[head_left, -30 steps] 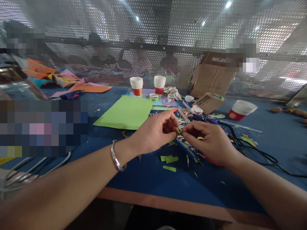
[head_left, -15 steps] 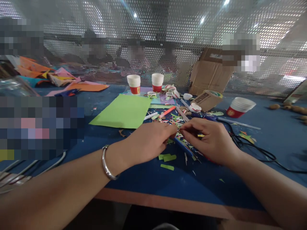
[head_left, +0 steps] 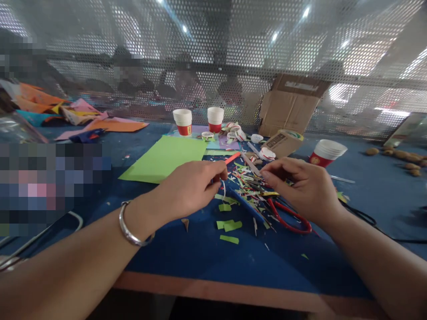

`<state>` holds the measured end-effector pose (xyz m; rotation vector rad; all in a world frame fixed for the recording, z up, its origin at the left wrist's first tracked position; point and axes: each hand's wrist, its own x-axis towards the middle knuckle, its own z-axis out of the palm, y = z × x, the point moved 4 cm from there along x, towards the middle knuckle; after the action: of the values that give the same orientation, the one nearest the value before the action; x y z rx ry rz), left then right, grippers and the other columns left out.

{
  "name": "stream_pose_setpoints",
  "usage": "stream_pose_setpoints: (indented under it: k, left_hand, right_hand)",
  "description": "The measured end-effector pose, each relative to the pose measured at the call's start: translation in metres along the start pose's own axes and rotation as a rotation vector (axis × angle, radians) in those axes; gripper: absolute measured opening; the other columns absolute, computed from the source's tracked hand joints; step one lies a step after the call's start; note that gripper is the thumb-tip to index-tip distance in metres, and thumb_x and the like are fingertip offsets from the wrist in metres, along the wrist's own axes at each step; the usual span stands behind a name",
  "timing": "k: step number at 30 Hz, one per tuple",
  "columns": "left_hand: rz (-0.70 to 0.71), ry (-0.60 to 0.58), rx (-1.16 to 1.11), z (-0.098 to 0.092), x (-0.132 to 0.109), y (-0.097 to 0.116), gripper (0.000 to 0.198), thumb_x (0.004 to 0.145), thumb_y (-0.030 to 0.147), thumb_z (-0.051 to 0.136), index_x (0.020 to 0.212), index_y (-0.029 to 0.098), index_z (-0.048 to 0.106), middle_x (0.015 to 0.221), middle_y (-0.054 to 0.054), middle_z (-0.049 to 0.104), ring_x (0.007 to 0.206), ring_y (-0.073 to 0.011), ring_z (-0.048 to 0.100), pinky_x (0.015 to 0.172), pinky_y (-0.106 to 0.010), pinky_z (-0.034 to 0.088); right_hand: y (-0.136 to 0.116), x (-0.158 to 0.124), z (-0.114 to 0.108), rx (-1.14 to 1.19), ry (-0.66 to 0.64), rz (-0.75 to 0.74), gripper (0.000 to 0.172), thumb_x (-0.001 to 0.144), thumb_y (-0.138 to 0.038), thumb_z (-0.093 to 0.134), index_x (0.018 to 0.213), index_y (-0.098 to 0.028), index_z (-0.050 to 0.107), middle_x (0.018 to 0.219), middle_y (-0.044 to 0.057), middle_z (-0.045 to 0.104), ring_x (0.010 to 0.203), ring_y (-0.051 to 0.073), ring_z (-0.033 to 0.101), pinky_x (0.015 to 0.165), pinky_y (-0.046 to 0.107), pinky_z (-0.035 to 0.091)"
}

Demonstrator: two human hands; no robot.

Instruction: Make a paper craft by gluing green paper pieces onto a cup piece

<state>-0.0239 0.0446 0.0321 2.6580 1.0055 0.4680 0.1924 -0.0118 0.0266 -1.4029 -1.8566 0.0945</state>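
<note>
My left hand [head_left: 191, 186], with a silver bangle at the wrist, is closed in a pinch over the near right corner of a green paper sheet [head_left: 167, 155]. From its fingertips hangs a thin white paper strip [head_left: 224, 188]. My right hand [head_left: 302, 186] pinches thumb against forefinger above a heap of paper scraps [head_left: 248, 180]; anything between them is too small to make out. Below the right hand lie red-handled scissors [head_left: 289, 226]. A blue stick-like tool [head_left: 247, 206] rests between the hands, and an orange stick [head_left: 232, 158] lies beyond them.
White-and-red paper cups [head_left: 182, 123] stand at the back, with another stack [head_left: 327, 153] tilted at right. Behind the scraps are a small cardboard box [head_left: 283, 143] and a larger open carton [head_left: 290, 104]. A black cable [head_left: 362, 214] runs off right. Coloured paper [head_left: 123, 125] lies left.
My hands have moved apart from near contact, the left one going left with the white strip. The red scissor handles now show below my right hand. The view has shifted slightly.
</note>
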Motion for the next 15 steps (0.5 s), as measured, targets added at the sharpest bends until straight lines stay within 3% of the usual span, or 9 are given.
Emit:
stream_pose_setpoints:
  k: [5,10,15]
  left_hand:
    - [-0.006,-0.003,-0.039,0.006,0.002,-0.001,0.013,0.093,0.021,0.052,0.088,0.019,0.064,0.084,-0.005,0.068,0.071,-0.0168,0.058,0.063,-0.030,0.036]
    - [0.027,-0.052,-0.052,0.014,0.002,0.004,0.017,0.095,0.023,0.050,0.086,0.019,0.064,0.085,-0.005,0.068,0.076,-0.0181,0.059,0.066,-0.031,0.037]
    - [0.041,-0.067,-0.045,0.016,0.003,0.003,0.017,0.094,0.023,0.048,0.086,0.019,0.062,0.087,-0.005,0.068,0.077,-0.0186,0.058,0.066,-0.032,0.037]
  right_hand:
    - [0.047,0.018,-0.009,-0.045,0.053,0.193,0.024,0.090,-0.040,0.062,0.092,-0.019,0.073,0.077,0.003,0.073,0.067,0.017,0.065,0.061,0.028,0.050]
    - [0.095,0.048,-0.008,-0.153,-0.123,0.332,0.022,0.086,-0.035,0.060,0.086,-0.017,0.074,0.062,0.002,0.071,0.053,0.018,0.064,0.054,0.030,0.050]
    - [0.108,0.097,0.003,-0.328,-0.231,0.320,0.014,0.087,-0.026,0.064,0.084,-0.019,0.076,0.069,0.002,0.073,0.068,0.020,0.070,0.064,0.030,0.052]
